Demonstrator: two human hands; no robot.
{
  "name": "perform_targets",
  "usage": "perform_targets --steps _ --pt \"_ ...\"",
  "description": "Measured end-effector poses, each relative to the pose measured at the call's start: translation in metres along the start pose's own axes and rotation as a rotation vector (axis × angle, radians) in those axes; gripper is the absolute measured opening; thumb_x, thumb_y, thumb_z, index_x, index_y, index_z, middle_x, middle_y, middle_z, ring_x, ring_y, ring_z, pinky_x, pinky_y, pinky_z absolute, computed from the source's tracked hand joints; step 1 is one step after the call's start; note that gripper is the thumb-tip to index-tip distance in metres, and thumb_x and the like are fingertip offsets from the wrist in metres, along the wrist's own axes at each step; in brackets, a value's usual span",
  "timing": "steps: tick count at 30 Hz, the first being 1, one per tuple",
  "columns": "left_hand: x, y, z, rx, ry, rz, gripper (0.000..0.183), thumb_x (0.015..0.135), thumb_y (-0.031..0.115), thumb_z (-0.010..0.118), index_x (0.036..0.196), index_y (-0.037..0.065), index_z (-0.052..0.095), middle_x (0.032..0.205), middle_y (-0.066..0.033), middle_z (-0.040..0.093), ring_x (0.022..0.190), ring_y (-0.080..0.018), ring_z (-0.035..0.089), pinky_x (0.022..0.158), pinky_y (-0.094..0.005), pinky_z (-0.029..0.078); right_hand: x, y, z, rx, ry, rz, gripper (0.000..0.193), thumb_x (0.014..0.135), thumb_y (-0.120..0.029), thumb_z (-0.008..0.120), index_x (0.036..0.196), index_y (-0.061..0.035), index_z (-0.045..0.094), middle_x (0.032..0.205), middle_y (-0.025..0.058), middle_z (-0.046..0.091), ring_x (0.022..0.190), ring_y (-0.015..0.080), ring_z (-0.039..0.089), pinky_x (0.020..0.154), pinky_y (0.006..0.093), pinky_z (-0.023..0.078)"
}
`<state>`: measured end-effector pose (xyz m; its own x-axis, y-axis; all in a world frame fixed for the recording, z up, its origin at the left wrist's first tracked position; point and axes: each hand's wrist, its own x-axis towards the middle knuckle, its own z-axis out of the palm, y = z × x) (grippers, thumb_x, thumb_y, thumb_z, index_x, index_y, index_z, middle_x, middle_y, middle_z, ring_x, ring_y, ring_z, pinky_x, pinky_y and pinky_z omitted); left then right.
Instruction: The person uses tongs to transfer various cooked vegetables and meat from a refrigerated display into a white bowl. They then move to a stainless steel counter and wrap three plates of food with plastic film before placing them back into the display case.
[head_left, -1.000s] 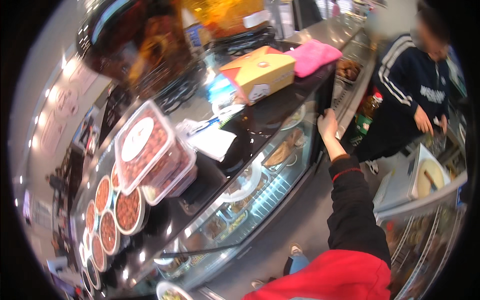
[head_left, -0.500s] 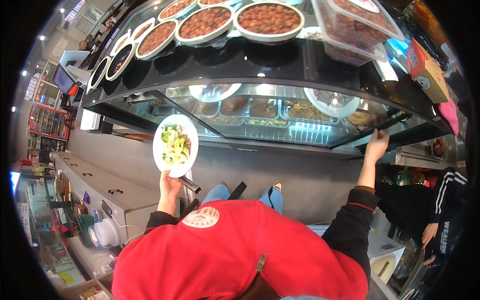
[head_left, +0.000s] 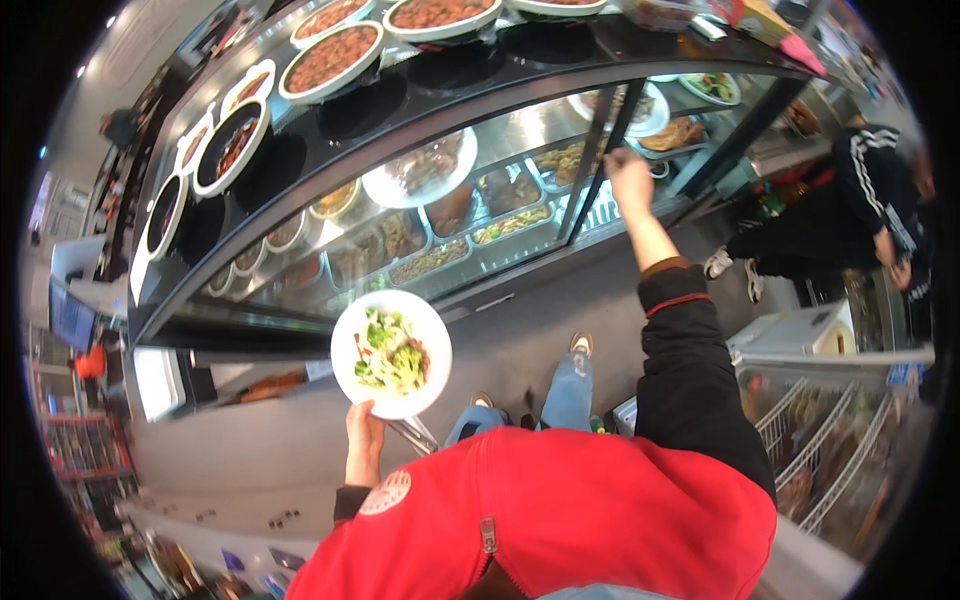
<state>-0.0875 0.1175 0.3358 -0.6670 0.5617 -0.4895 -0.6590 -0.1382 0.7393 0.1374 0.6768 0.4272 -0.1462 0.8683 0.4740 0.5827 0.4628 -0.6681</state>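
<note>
a grey floor point(head_left: 260, 440) runs behind a lit, black-framed glass display case point(head_left: 420, 92), which bears white-rimmed bowls of reddish-brown food point(head_left: 333, 62) on its glossy top. your left hand point(head_left: 366, 435) is closed round the lower edge of a round white plate point(head_left: 433, 325) of green broccoli pieces point(head_left: 405, 366), held up in front of the case; a silver metal implement point(head_left: 412, 434) sticks out beneath. your right hand point(head_left: 628, 182) reaches out, fingers partly curled beside the glass door's black upright point(head_left: 590, 165); you cannot tell whether they grip it.
</note>
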Motion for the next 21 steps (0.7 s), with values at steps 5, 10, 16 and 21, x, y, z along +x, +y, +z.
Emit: perform_targets --steps 5,10,16,21 --pt "0.024 0.006 -0.016 0.116 -0.186 -0.118 0.041 0.078 0.0 0.051 0.118 -0.007 0.049 0.118 -0.0169 0.057 0.11 -0.029 0.054 0.096 -0.0414 0.043 -0.039 -0.047 0.028 0.066 -0.015 -0.012 0.018 0.079 -0.015 0.063 0.089 -0.0004 0.063 0.081 0.018 0.066 0.078 0.0344 0.064 0.07 0.0389 0.05" --pt "0.047 -0.016 0.007 0.194 -0.282 -0.259 0.036 0.08 -0.002 0.051 0.115 -0.007 0.052 0.114 -0.0165 0.059 0.109 -0.0271 0.055 0.096 -0.038 0.042 -0.063 -0.078 0.033 0.159 -0.117 -0.127 0.015 0.078 -0.007 0.056 0.089 -0.0011 0.064 0.087 0.0186 0.064 0.085 0.0354 0.061 0.073 0.0382 0.049" --pt "0.076 -0.055 0.076 0.352 -0.439 -0.35 0.045 0.08 0.004 0.051 0.123 -0.007 0.046 0.122 -0.0181 0.055 0.112 -0.0301 0.055 0.097 -0.0429 0.043 -0.083 -0.07 0.018 0.436 -0.377 0.072 0.027 0.08 -0.009 0.054 0.104 -0.0023 0.063 0.101 0.0171 0.065 0.097 0.0312 0.061 0.084 0.0363 0.048" --pt "0.101 -0.102 0.151 0.383 -0.519 -0.485 0.038 0.082 0.002 0.05 0.12 -0.005 0.048 0.114 -0.016 0.06 0.101 -0.0271 0.06 0.088 -0.0388 0.048 -0.113 0.031 -0.034 0.406 -0.34 0.314 0.026 0.085 -0.016 0.058 0.106 -0.0011 0.061 0.098 0.0131 0.066 0.093 0.0247 0.064 0.08 0.0328 0.05"
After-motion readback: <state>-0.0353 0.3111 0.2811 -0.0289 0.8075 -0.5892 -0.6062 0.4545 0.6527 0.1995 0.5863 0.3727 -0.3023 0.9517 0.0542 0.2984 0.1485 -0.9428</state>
